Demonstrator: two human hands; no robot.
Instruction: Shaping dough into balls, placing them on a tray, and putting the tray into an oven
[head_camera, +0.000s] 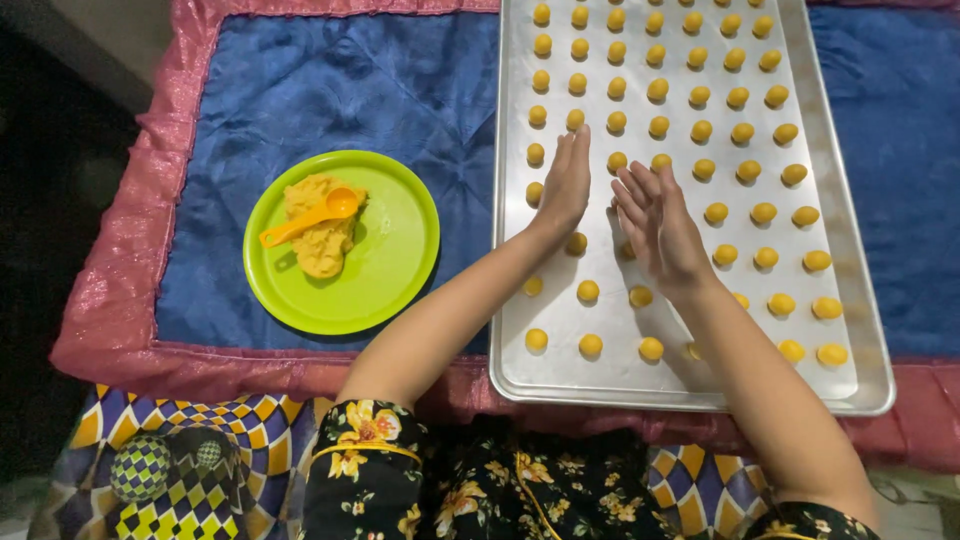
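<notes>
The blue quilted cloth (330, 90) with its pink satin border is covering the floor and carrying everything else. On it, the long metal baking tray (512, 300) is lying lengthwise away from the person, and small yellow dough balls (588, 291) are sitting on it in neat rows, each one apart from its neighbours. To the left of the tray, a round green plate (400, 250) is holding a lump of yellow dough (322, 245), and an orange plastic scoop (310, 217) is resting across the top of that lump.

Both hands are hovering over the middle of the tray. The left hand (565, 185) is standing on edge, fingers straight and together, palm turned inward. The right hand (660, 225) is facing it, fingers spread loosely, nothing gripped. The palms are near each other but apart. Whether a piece of dough is lying between them I cannot tell.

Handling judgement: the dough is looking soft, slightly crumbly and a little greasy, and very light in small portions. The balls will likely be denting or flattening under any pinch, so they are best taken with flat palms or cradled lightly from beneath with the fingertips. The lump on the plate is better approached with the scoop by its handle. The tray looks thin and rigid, best gripped at its rims.
</notes>
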